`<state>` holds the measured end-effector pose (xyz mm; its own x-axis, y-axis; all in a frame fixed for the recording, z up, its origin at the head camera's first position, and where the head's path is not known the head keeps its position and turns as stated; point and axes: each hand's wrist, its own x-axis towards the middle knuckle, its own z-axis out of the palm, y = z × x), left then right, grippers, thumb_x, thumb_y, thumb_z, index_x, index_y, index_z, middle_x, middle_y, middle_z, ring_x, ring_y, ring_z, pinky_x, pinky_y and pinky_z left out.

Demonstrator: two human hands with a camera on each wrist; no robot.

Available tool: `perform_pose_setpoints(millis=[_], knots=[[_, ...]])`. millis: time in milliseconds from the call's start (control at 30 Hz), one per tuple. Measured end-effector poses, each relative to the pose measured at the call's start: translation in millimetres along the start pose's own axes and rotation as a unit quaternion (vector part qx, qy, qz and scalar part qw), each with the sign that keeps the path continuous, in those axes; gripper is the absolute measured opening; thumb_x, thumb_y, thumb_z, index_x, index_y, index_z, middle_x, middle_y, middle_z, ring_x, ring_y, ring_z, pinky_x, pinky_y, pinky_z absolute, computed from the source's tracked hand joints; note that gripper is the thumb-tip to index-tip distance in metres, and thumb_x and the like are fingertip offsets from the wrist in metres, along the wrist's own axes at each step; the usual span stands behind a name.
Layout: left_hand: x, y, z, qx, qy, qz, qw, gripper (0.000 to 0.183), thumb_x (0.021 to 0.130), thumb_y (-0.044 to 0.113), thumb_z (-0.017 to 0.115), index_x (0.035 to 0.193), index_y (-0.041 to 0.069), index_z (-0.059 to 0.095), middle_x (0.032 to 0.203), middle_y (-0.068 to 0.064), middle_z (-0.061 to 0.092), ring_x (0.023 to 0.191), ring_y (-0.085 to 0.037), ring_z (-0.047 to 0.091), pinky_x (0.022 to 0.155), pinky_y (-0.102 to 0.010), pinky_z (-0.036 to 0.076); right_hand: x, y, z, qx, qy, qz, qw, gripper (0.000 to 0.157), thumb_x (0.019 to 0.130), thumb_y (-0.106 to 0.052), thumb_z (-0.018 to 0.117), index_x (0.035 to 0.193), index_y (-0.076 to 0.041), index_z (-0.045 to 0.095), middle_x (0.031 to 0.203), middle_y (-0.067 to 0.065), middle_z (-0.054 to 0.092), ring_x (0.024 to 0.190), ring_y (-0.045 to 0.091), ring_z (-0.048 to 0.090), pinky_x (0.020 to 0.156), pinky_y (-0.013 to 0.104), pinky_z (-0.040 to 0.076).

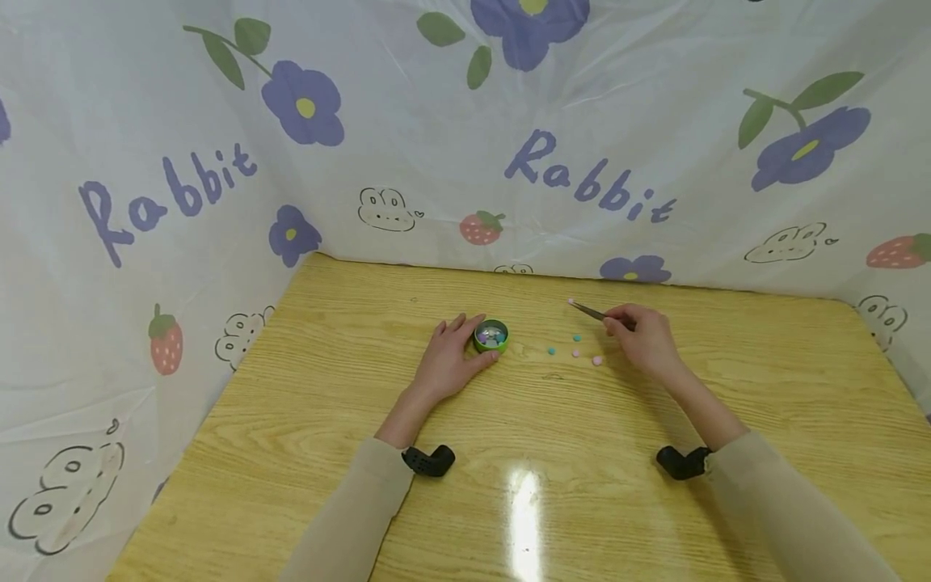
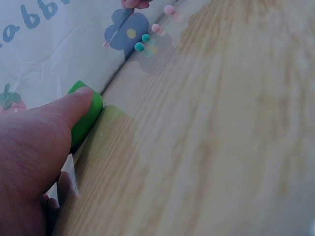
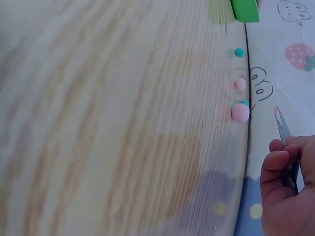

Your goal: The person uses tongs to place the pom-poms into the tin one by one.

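Observation:
My left hand [image 1: 447, 364] lies on the table and grips a small round green tin [image 1: 504, 345], thumb on the near side and fingers round the far side. Pink, purple and teal pieces show inside the tin. The right hand [image 1: 647, 339] pinches dark metal tweezers [image 1: 591, 312] between thumb and fingers. At their tips is a tiny pink ball [image 1: 570, 301], seen also in the right wrist view. Between the hands lie two teal balls, one nearer the tin [image 1: 551, 351], and two pink balls, the larger one [image 1: 597, 360] nearest the right hand.
The wood-grain table [image 1: 327, 347] spreads around both hands. A white cloth [image 1: 407, 145] with purple flowers, strawberries and rabbit drawings hangs along its back and sides. Black wrist cameras [image 1: 431, 461] sit at both sleeve cuffs.

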<state>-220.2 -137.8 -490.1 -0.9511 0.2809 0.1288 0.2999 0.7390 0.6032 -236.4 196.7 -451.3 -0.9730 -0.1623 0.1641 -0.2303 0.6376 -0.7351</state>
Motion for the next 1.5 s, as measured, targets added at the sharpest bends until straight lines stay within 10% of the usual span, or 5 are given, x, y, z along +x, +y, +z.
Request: perform_pose_setpoints(millis=[1500], knots=[[-0.4,-0.2,-0.2,0.001,0.003,0.005,1.0000,0.072,0.096,0.041,0.073,0.155,0.010,0.047,0.153,-0.019,0.049,0.149,-0.036,0.034,0.125,-0.051,0.014,-3.4,-14.7,15.7,0.029,-0.017,-0.021,0.999,0.019,0.103,-0.008,0.063,0.112,0.006,0.071,0.089,0.017,0.072,0.056,0.017,0.054,0.047,0.025,0.041]])
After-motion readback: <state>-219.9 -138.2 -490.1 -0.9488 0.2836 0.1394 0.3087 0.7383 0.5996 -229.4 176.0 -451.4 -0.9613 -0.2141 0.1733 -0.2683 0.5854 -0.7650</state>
